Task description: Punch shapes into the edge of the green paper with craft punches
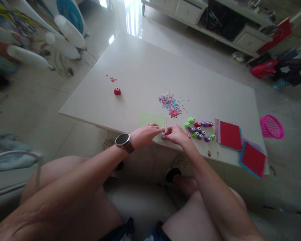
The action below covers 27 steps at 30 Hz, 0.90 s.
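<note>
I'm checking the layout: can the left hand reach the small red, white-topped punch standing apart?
Probably yes: only the flat pale-green paper sheet and bare white tabletop seem to lie between the left hand and that red punch.

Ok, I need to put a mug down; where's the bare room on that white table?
Widest: the white table between the confetti pile and far edge. Another patch lies between the red punch and confetti. Crowded: the near right, with eyed punches beside paper stacks, and around the left hand and right hand.

Both arms (90, 174) stretched forward and converged; the left hand (148, 133) lay palm-down, outstretched, just beside the right hand (175, 134), which was curled.
</note>
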### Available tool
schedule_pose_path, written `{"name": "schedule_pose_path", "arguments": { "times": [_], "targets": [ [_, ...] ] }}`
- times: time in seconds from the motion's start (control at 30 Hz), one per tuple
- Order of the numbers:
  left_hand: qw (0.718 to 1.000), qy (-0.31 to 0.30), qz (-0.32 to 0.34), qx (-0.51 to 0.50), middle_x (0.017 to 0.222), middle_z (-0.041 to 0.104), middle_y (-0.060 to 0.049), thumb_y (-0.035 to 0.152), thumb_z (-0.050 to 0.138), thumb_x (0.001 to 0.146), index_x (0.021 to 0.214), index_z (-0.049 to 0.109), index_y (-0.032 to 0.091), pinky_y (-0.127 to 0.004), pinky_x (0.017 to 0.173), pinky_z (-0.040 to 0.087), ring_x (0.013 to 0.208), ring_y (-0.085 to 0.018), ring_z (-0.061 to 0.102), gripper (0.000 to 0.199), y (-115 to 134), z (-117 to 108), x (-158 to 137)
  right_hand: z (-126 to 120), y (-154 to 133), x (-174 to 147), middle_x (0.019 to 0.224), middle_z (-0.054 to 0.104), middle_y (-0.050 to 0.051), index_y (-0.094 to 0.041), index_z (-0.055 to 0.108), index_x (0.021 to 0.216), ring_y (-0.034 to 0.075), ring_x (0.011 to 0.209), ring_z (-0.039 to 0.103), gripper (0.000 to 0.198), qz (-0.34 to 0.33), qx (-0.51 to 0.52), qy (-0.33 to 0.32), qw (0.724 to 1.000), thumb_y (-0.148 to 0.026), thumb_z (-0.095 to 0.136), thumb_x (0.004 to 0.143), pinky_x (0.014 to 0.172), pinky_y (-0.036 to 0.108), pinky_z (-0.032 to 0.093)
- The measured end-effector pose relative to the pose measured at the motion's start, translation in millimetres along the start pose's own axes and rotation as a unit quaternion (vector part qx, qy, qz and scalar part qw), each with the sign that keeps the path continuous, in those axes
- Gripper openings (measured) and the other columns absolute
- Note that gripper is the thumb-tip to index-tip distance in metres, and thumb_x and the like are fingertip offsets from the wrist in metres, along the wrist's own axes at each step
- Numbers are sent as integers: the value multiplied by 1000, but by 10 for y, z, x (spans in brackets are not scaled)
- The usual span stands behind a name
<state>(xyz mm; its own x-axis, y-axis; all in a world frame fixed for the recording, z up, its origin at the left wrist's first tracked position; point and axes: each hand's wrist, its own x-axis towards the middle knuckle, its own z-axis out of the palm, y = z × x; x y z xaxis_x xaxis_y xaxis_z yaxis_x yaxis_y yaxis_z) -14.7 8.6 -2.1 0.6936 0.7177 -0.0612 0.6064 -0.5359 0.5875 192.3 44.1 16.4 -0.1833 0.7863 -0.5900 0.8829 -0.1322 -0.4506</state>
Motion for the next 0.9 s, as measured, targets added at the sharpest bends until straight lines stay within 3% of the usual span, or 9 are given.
{"name": "schedule_pose_path", "arguments": {
  "times": [0.27, 0.47, 0.6, 0.77, 0.9],
  "targets": [
    [1000, -15, -4, 2, 124, 72, -12, 4, 66, 77, 133, 60, 19, -42, 109, 54, 129, -30, 63, 58, -1, -29, 35, -7, -22, 36, 73, 71, 0, -15, 72, 78, 14, 69, 63, 13, 7, 16, -19, 1000, -11, 83, 78, 61, 24, 41],
    [1000, -15, -11, 2, 126, 70, -12, 4, 67, 79, 138, 57, 17, -42, 110, 52, 129, -29, 61, 61, 10, -24, 39, -118, 99, -3, 86, 79, 6, -14, 78, 86, 17, 80, 70, 7, -26, 56, -54, 997, -15, 84, 85, 67, 24, 47],
    [1000, -24, -19, -2, 131, 69, -13, 4, 67, 79, 137, 57, 18, -46, 114, 50, 138, -31, 56, 61, 18, -20, 27, -269, 177, -97, 95, 80, 9, -13, 79, 91, 20, 86, 73, 6, -20, 3, -8, 1000, -19, 80, 90, 73, 26, 51],
    [999, -24, -19, -7, 130, 69, -12, 5, 68, 78, 135, 57, 20, -47, 115, 50, 140, -31, 55, 59, 25, -21, 20, -236, 164, -150, 109, 79, 11, -15, 79, 113, 22, 98, 72, 30, -63, -89, 26, 994, -17, 86, 84, 85, 28, 51],
    [999, -24, -24, -9, 133, 68, -12, 5, 67, 78, 134, 56, 20, -48, 117, 49, 140, -31, 54, 58, 22, -17, 12, -164, 149, -143, 111, 78, 11, -17, 80, 107, 23, 104, 70, 19, -77, -161, 41, 983, -12, 74, 90, 90, 30, 49]
  ]
}}
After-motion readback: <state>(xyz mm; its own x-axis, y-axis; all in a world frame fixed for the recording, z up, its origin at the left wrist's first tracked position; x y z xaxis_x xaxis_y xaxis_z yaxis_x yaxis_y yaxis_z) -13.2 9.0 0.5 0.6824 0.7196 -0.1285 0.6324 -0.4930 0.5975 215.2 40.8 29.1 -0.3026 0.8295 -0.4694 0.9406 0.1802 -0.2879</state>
